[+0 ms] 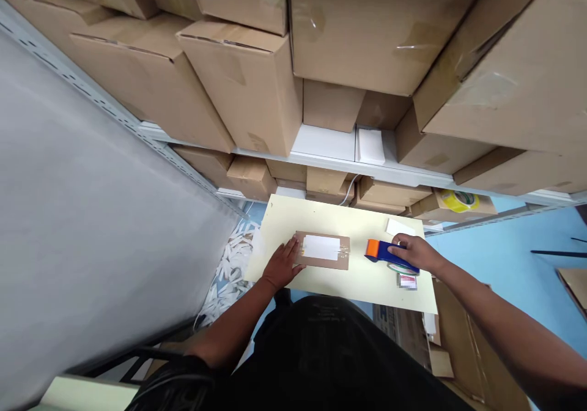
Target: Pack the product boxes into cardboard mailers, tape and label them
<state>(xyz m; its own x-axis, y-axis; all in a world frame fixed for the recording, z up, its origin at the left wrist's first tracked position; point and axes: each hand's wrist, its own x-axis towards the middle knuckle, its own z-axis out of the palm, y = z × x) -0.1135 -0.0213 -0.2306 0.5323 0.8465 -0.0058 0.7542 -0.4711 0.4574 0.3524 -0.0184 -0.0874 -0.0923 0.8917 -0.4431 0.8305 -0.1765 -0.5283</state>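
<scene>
A flat brown cardboard box [321,264] lies on the pale yellow tabletop [362,215], with a white label [321,247] on its upper face and shiny clear tape near its right end. My left hand [282,264] rests on the box's left end, fingers stretched out and thumb along the near edge. To the right, my right hand [415,250] grips a blue tape dispenser [389,252] with an orange front end pointing left at the box. The dispenser is apart from the box. Under it lies a small red and white card [407,282].
White paper slips [398,227] lie at the table's back right. Behind stand shelves [321,145] stacked with cardboard boxes [247,81]. A yellow tape roll [460,200] sits on a lower-shelf box. Paper strips [229,270] litter the floor by the grey wall [92,185].
</scene>
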